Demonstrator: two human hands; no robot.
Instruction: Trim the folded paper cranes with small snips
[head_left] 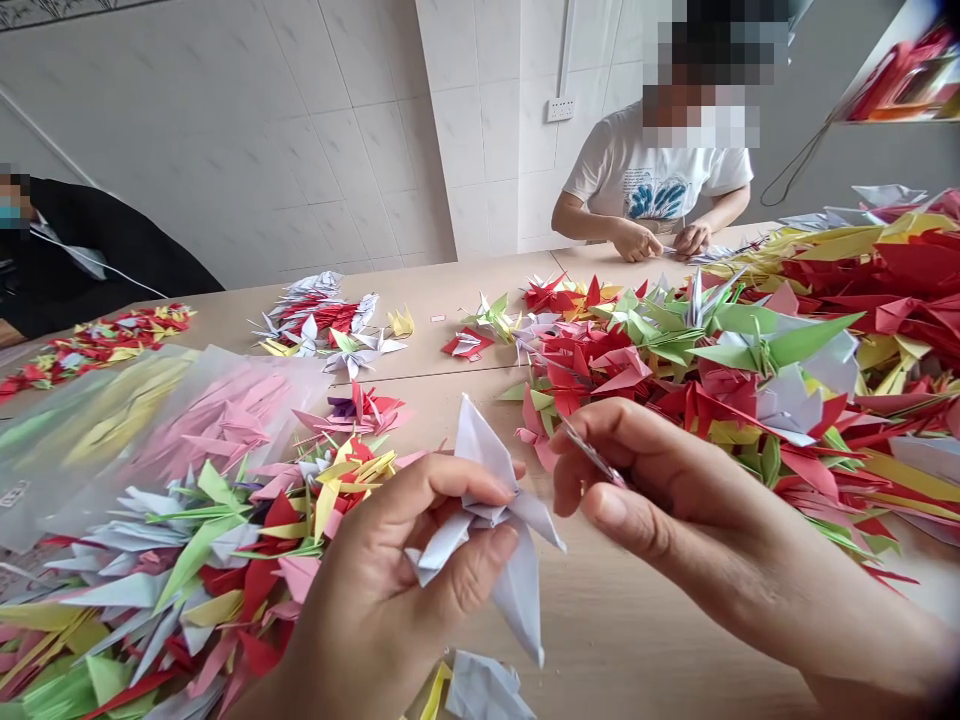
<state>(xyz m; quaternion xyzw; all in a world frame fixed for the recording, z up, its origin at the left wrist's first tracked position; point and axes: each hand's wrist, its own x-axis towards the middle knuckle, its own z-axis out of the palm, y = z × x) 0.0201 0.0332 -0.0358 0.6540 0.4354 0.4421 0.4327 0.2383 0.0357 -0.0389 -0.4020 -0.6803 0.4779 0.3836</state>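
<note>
My left hand [390,590] is closed around a pale lilac paper crane [495,520], pinching its body between thumb and fingers, with the wings sticking out above and below. My right hand [660,510] is closed in a pinch just to the right of it, gripping a thin strip-like part [592,455] that I cannot make out clearly. Both hands hover above the light wooden table [622,640] near its front edge.
Heaps of folded paper cranes lie at the left [187,560] and right [787,370]. Clear bags of paper [150,420] rest at the left. Smaller piles [322,320] sit farther back. A person in a white shirt [660,180] works across the table; another in black [82,250] sits at the left.
</note>
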